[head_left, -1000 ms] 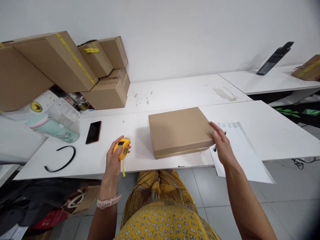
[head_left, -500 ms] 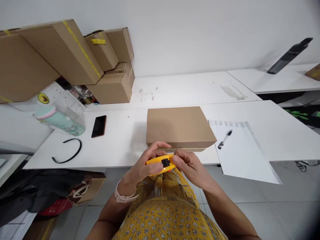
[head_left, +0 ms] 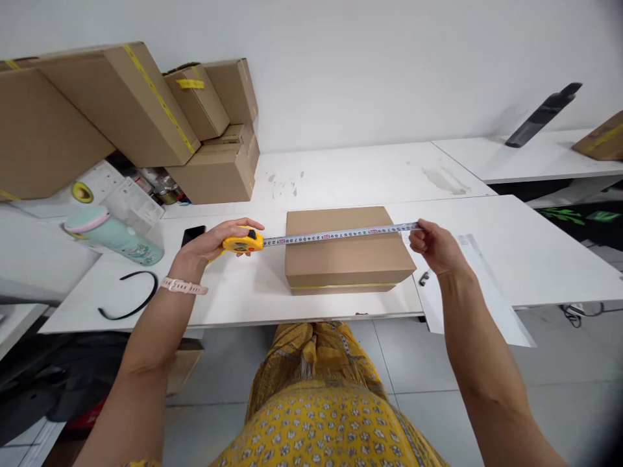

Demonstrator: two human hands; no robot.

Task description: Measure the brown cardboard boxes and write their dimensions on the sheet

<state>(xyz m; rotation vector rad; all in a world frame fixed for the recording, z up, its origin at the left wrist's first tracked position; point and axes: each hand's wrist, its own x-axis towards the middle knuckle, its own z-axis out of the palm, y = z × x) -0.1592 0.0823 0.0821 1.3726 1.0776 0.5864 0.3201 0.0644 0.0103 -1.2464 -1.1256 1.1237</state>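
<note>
A flat brown cardboard box (head_left: 346,256) with a yellow tape line on its front lies on the white table (head_left: 511,253) before me. My left hand (head_left: 209,241) grips a yellow tape measure case (head_left: 242,242) just left of the box. Its steel blade (head_left: 341,233) runs out across the box top to the right. My right hand (head_left: 433,245) pinches the blade's end past the box's right edge.
White paper (head_left: 481,285) and a pen (head_left: 423,278) lie right of the box, partly behind my right arm. A phone (head_left: 193,235), a black band (head_left: 127,297) and a mint bottle (head_left: 111,237) lie at left. Stacked cartons (head_left: 121,110) lean against the wall.
Both hands held the tape measure near my lap. Now they have spread apart, pulling the blade out across the top of the box.
</note>
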